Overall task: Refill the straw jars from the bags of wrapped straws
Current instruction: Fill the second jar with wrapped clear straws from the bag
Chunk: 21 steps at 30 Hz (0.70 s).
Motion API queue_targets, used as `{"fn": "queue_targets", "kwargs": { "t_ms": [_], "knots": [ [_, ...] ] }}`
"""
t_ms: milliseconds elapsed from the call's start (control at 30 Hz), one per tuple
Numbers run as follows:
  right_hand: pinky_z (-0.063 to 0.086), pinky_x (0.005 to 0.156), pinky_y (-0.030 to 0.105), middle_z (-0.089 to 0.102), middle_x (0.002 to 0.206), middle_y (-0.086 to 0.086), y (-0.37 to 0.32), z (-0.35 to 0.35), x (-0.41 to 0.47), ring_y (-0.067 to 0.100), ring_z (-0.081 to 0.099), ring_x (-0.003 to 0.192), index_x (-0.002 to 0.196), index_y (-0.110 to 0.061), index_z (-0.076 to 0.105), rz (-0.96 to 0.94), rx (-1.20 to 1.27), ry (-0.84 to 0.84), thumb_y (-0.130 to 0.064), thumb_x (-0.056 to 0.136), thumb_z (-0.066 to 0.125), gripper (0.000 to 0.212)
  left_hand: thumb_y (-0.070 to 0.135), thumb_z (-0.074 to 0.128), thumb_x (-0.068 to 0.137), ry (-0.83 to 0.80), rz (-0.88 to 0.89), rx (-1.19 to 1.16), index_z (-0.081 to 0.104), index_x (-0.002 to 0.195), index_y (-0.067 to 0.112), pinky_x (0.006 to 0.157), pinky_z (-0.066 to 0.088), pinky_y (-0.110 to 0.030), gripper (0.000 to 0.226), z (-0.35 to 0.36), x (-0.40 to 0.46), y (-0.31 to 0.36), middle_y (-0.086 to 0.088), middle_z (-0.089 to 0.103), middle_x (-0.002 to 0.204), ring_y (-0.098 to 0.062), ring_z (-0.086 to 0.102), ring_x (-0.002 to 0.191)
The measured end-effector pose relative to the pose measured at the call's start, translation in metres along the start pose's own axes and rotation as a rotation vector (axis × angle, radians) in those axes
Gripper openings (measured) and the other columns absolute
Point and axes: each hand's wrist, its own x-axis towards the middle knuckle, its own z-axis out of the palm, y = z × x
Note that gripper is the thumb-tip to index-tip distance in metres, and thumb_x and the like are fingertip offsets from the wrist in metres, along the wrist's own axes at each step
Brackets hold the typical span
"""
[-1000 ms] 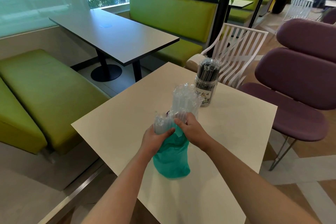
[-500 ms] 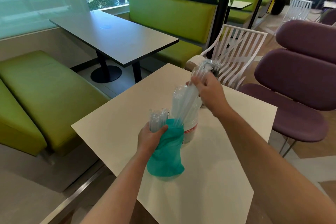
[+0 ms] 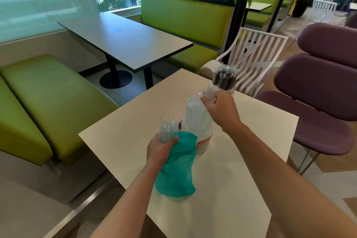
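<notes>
My left hand (image 3: 160,148) grips the mouth of a teal bag (image 3: 176,168), and clear wrapped straws (image 3: 167,129) stick up out of it above my fingers. Just right of the bag stands a clear jar (image 3: 202,141) with a red and white label, packed with clear wrapped straws (image 3: 195,113). My right hand (image 3: 220,109) pinches the top of a few of those straws over the jar. Behind it, at the table's far edge, a second jar holds dark wrapped straws (image 3: 225,77); its body is mostly hidden by my right hand.
Everything rests on a small cream table (image 3: 251,160). A white slatted chair (image 3: 257,58) and a purple chair (image 3: 318,102) stand to the right, a green bench (image 3: 48,102) to the left, and a grey table (image 3: 131,40) beyond.
My right hand left the bag's mouth, lifted a bunch of clear straws up and right, and now lowers them into the near jar. My left hand kept its grip on the bag.
</notes>
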Motion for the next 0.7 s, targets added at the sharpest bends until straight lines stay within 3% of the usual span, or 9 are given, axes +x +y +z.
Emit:
{"fn": "queue_targets", "kwargs": {
  "t_ms": [100,200,333,433,533,600,700],
  "knots": [
    [0.055,0.063,0.032,0.067,0.087,0.002,0.013,0.007,-0.003,0.017,0.063,0.074,0.101,-0.010,0.067,0.021,-0.154,-0.026,-0.032,0.086,0.069,0.027,0.044,0.077,0.079,0.002,-0.006,0.000,0.057,0.096,0.035,0.086,0.056,-0.035,0.028,0.000,-0.001,0.000,0.010,0.066,0.096,-0.015,0.064,0.093],
    [0.046,0.064,0.026,0.063,0.097,-0.004,0.012,0.008,-0.001,0.017,0.059,0.082,0.111,-0.020,0.059,0.055,-0.169,0.003,-0.026,0.081,0.071,0.033,0.042,0.077,0.080,-0.005,0.000,-0.014,0.056,0.097,0.035,0.081,0.054,-0.030,0.028,-0.001,-0.003,0.000,0.010,0.065,0.095,-0.013,0.064,0.092],
    [0.045,0.063,0.021,0.064,0.106,-0.006,0.009,0.012,0.004,0.014,0.057,0.085,0.112,-0.027,0.059,-0.010,-0.063,0.057,-0.016,0.082,0.070,0.034,0.040,0.076,0.081,-0.008,0.011,-0.028,0.056,0.097,0.034,0.074,0.052,-0.024,0.026,-0.002,-0.004,0.001,0.010,0.065,0.094,-0.010,0.063,0.089],
    [0.048,0.075,0.029,0.071,0.105,-0.004,0.021,0.021,0.004,0.019,0.059,0.094,0.111,-0.026,0.068,-0.051,-0.289,0.064,-0.033,0.081,0.071,0.030,0.042,0.077,0.080,-0.002,0.008,-0.033,0.058,0.097,0.033,0.080,0.055,-0.029,0.027,-0.002,-0.002,0.001,0.009,0.066,0.096,-0.014,0.064,0.092],
    [0.041,0.090,0.038,0.069,0.111,-0.002,0.030,0.030,0.000,0.024,0.051,0.109,0.114,-0.026,0.068,-0.036,-0.435,-0.009,-0.047,0.081,0.070,0.039,0.042,0.076,0.080,-0.006,0.005,-0.025,0.058,0.104,0.030,0.085,0.056,-0.032,0.032,0.000,-0.001,0.000,0.007,0.066,0.098,-0.015,0.064,0.093],
    [0.043,0.089,0.037,0.065,0.116,-0.002,0.031,0.031,-0.002,0.022,0.051,0.109,0.115,-0.024,0.066,-0.050,-0.374,-0.009,-0.052,0.080,0.070,0.045,0.041,0.076,0.080,-0.006,0.010,-0.028,0.057,0.104,0.030,0.080,0.054,-0.028,0.032,0.000,-0.002,0.001,0.009,0.065,0.097,-0.013,0.064,0.091],
    [0.045,0.072,0.021,0.059,0.110,-0.004,0.026,0.027,-0.002,0.009,0.055,0.094,0.113,-0.022,0.060,-0.055,-0.115,0.062,-0.050,0.082,0.071,0.043,0.042,0.077,0.080,0.000,0.010,-0.030,0.057,0.100,0.032,0.083,0.055,-0.032,0.030,-0.001,-0.001,-0.001,0.009,0.065,0.096,-0.015,0.064,0.093]
  ]
}}
